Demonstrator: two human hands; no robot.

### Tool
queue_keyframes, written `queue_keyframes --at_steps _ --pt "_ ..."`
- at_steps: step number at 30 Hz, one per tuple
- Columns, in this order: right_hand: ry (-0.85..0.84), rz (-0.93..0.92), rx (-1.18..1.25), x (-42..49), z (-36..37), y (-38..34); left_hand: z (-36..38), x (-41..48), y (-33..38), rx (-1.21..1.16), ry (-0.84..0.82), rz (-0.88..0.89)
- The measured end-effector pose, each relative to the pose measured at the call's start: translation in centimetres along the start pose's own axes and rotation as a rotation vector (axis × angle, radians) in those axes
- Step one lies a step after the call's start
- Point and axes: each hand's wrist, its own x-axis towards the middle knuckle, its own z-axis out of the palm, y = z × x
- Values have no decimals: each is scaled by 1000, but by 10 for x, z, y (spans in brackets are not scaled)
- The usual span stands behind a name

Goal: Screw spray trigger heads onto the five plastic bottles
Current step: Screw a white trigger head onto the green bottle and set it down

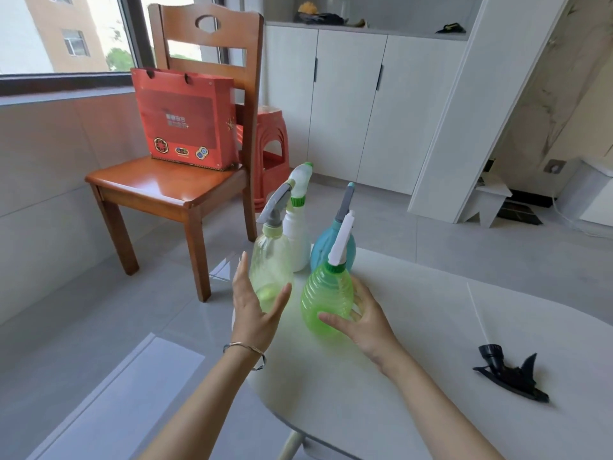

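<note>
green bottle point(326, 293) near the far edge of the table point(431, 327), right hand point(365, 323) wrapped round its belly
left hand point(253, 307) open-fingered beside the pale bottle point(270, 260); ribbed plastic looks light, squashy: grip low, gently.

A room in a home
A wooden chair point(172, 184) is carrying a red bag point(185, 117) beside a plastic stool point(270, 151), white cabinets point(345, 104) are lining the wall, and a window point(20, 34) is facing an apartment block point(76, 38).
</note>
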Motion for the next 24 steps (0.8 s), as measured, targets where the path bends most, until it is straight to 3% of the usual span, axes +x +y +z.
queue_keyframes --at_steps 24 --pt "26 -55 -20 19 20 23 0 6 -18 -31 -127 -87"
